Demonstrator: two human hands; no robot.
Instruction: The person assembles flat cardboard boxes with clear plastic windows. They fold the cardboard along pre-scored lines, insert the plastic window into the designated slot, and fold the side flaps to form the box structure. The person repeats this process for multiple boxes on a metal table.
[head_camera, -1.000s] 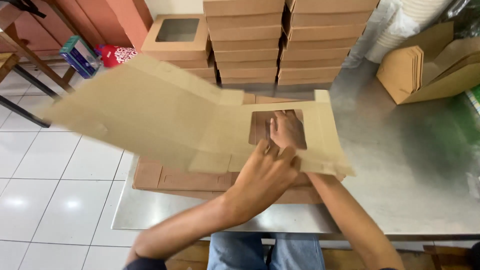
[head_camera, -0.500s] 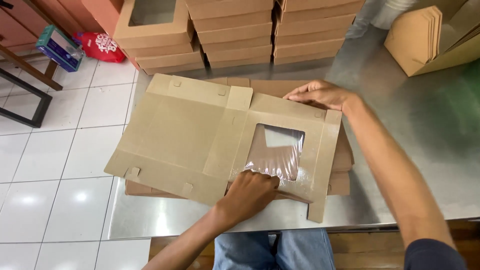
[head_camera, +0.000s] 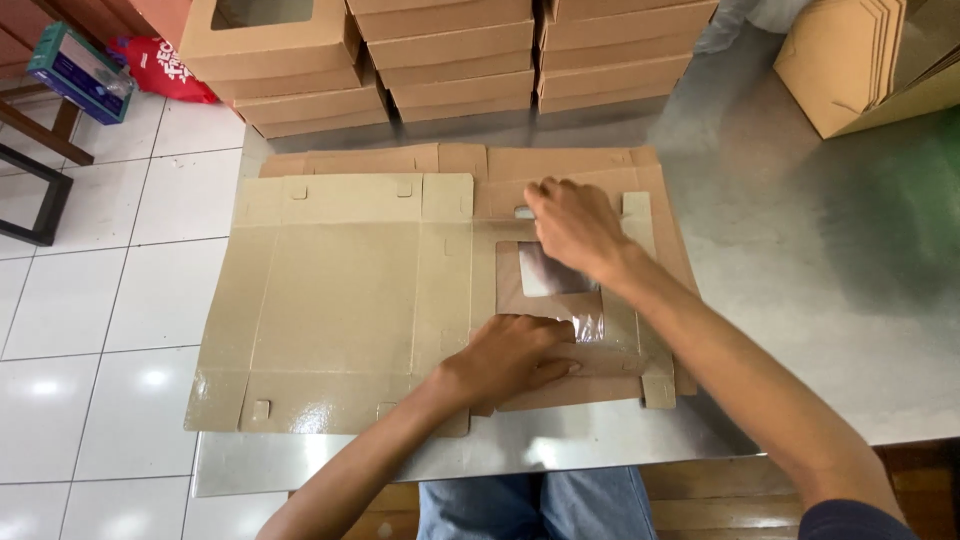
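A flat carton blank (head_camera: 340, 300) lay unfolded on the steel desk (head_camera: 800, 300), its 9 o'clock part overhanging the edge. The left hand (head_camera: 515, 355) pressed flat, released, on the window panel's 6 o'clock flap; the right hand (head_camera: 575, 225), fingers curled, pinned the 12 o'clock flap, steadying it. Finished boxes (head_camera: 450, 60) crowded 12 o'clock; 3 o'clock lay open.
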